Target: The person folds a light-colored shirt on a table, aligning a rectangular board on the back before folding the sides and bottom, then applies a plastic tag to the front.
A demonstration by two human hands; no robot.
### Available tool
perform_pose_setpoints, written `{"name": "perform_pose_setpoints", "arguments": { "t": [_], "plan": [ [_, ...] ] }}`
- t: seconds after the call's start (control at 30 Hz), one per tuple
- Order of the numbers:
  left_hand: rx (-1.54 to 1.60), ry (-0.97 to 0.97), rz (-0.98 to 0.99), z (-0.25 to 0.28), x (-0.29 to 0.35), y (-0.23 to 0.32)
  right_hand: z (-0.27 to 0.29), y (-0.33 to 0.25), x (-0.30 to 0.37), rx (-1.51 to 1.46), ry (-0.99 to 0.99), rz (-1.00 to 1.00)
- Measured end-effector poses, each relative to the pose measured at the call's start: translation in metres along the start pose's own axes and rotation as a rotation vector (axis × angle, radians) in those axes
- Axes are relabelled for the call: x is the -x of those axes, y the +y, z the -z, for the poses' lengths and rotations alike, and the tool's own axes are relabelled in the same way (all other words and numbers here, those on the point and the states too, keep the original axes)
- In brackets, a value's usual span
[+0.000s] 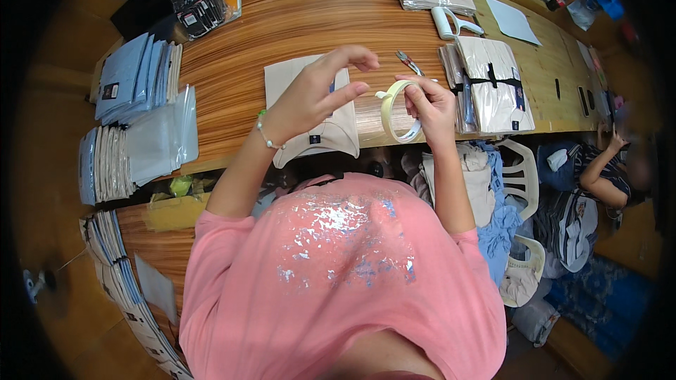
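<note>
Pinching the pale tape roll (386,114) on edge in the right hand (436,107), just right of the folded garment (343,119); hovering over that garment with the left hand (310,96), wide in grip, seemingly empty, facing the roll.

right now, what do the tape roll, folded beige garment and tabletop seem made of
Tape roll: pale yellow, smooth-looking, perhaps paper or plastic film, given its thin lifted end.
Folded beige garment: matte fabric, possibly cotton, given its soft edges and lack of shine.
Tabletop: wood or wood-look laminate, slightly glossy, given its streaked brown grain.
</note>
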State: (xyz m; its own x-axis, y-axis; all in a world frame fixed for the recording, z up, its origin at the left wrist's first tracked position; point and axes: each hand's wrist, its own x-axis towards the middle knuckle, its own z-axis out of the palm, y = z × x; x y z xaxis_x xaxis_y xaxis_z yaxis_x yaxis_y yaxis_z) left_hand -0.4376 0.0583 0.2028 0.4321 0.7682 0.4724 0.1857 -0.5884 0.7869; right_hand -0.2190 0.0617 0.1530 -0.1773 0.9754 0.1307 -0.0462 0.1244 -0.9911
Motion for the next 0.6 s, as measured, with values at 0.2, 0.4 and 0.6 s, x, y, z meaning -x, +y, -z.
{"name": "perform_pose_setpoints", "arguments": {
  "t": [0.2, 0.4, 0.6],
  "plan": [
    [0.209, 0.102, 0.143, -0.04, 0.004, -0.025, 0.004, 0.019, -0.005, -0.104, -0.002, -0.045],
    [0.123, 0.195, 0.287, -0.068, -0.009, -0.044, 0.021, 0.075, -0.015, -0.221, -0.041, -0.163],
    [0.108, 0.033, 0.475, -0.074, -0.012, -0.082, 0.062, 0.14, -0.062, 0.037, -0.105, -0.261]
  ]
}}
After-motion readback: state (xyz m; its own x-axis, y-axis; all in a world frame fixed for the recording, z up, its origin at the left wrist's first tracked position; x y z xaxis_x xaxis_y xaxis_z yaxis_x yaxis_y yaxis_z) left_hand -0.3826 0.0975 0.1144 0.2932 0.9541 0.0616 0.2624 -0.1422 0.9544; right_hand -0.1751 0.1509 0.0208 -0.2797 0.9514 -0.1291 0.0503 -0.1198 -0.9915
